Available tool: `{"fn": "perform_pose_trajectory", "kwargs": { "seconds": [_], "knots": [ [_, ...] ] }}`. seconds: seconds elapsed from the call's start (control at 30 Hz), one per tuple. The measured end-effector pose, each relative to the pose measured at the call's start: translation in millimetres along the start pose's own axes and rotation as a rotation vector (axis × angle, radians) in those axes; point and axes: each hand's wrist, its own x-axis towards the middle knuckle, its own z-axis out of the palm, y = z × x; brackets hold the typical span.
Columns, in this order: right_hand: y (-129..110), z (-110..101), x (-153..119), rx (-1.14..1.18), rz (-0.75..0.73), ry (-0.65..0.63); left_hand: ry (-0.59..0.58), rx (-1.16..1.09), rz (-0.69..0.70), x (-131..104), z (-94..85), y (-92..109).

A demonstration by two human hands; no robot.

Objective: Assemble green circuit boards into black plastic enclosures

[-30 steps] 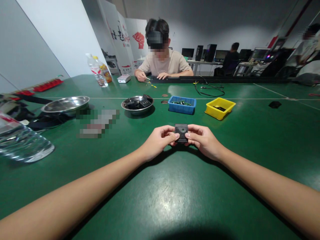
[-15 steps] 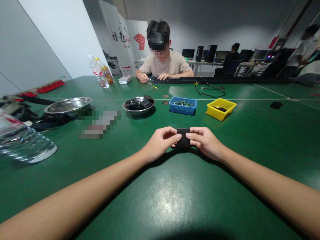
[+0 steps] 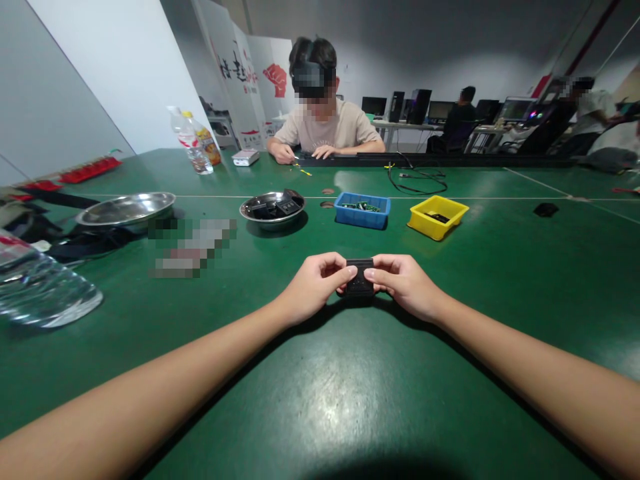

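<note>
A small black plastic case [image 3: 360, 283], squarish with a ridged upper face, is held between my two hands just above the green table [image 3: 320, 387]. My left hand [image 3: 320, 283] grips its left edge, thumb on the face and fingers behind. On the opposite edge my right hand [image 3: 403, 283] has the same pinch. The two thumbs lie close together near the middle of the case. Fingers and palms hide its sides and underside.
Beyond my hands stand a steel bowl [image 3: 273, 222] of black parts, a blue bin [image 3: 361, 219] with green circuit boards, and a yellow bin [image 3: 434, 230] with black pieces. Left are a steel dish [image 3: 127, 212] and a water bottle [image 3: 45, 287]. A person [image 3: 325, 127] sits opposite.
The whole view has shifted slightly, so things appear a little further left. Both hands keep hold of the black case, whose face looks slightly differently tilted.
</note>
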Motion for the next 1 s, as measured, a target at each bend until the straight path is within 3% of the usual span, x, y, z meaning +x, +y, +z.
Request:
{"fn": "perform_pose_trajectory", "kwargs": {
  "seconds": [0.3,0.77,1.0],
  "knots": [
    [1.2,0.7,1.2,0.097,0.028,0.025,-0.011,-0.034,-0.009,0.0,-0.8,-2.2],
    [-3.1,4.6,1.6,-0.08,0.011,0.037,-0.011,0.07,0.012,-1.8,-0.3,-1.4],
    [1.3,5.0,3.3,0.023,0.026,0.086,0.002,0.025,-0.006,-0.4,0.3,0.7]
  ]
}}
